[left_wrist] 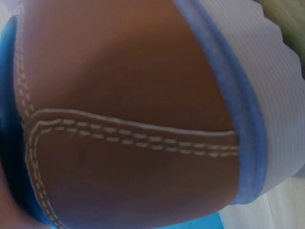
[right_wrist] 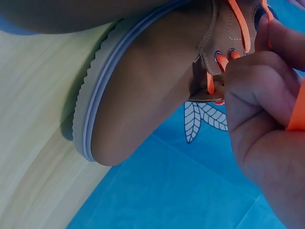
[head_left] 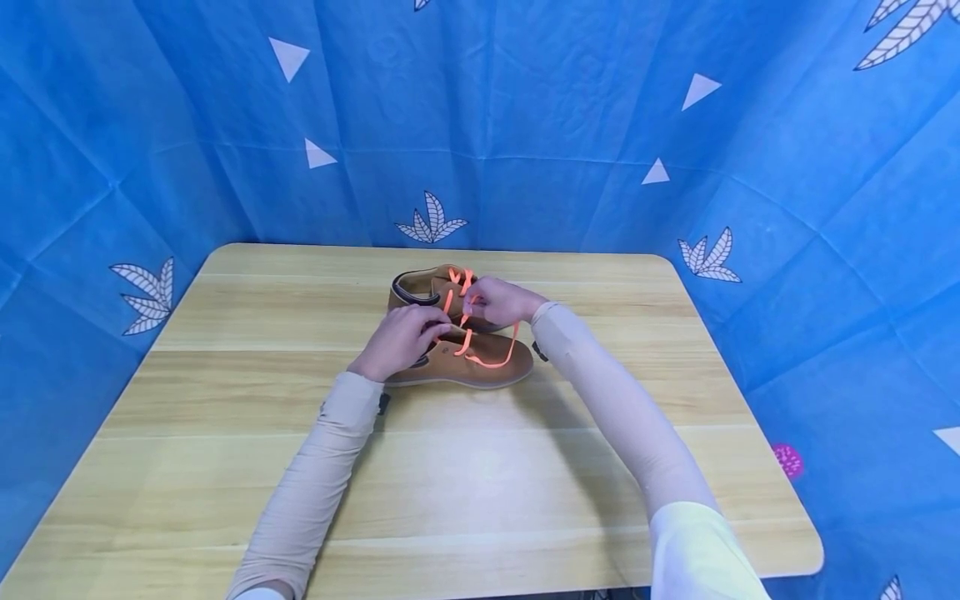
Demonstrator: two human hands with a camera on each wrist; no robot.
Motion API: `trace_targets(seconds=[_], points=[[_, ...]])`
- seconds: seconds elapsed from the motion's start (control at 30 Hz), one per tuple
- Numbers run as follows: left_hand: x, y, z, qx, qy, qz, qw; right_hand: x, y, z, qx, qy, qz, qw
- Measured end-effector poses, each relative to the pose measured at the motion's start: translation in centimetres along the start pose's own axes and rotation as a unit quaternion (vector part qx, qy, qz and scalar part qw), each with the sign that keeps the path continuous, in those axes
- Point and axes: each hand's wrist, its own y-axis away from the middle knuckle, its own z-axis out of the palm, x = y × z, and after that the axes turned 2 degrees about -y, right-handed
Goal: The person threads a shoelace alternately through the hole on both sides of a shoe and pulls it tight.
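Two brown shoes with orange laces sit side by side on the table. The near shoe (head_left: 487, 371) points its toe to the right, and the far shoe (head_left: 416, 279) stands just behind it. My right hand (head_left: 497, 302) pinches an orange shoelace (right_wrist: 267, 19) above the near shoe, its fingers curled in the right wrist view. A loop of lace (head_left: 513, 346) hangs over the near shoe's toe. At that shoe's opening, my left hand (head_left: 401, 340) grips the upper edge with thumb and fingers; the fingertips are partly hidden. Stitched brown leather (left_wrist: 133, 176) fills the left wrist view.
The shoes stand toward the back of a light wooden table (head_left: 480, 492). Blue cloth (head_left: 480, 108) with white leaves and triangles hangs behind and at both sides. The far shoe's toe (right_wrist: 138, 95) shows large in the right wrist view.
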Motion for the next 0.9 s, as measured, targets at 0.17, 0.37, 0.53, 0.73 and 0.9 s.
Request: trace_targets(seconds=[0.17,0.37,0.53,0.73,0.9], points=[[-0.07,0.00,0.14,-0.002,0.003,-0.002,1.0000,0.24,0.29,-0.26,-0.012,-0.023,-0.010,0.9996],[-0.03,0.01,0.07,0.001,0.005,-0.006,1.0000,0.53,0.39,-0.69,-0.020,-0.040,-0.034,0.9984],[-0.03,0.05,0.08,0.003,0.004,-0.005,1.0000,0.62,-0.01,-0.29,-0.040,-0.025,-0.042,0.9980],[0.10,0.09,0.13,0.007,0.004,-0.001,1.0000,0.37,-0.25,0.03,-0.053,-0.004,-0.042,0.9977],[0.26,0.42,0.15,0.026,0.005,-0.001,0.9997,0.15,-0.22,0.06,-0.055,-0.001,-0.038,0.9978]])
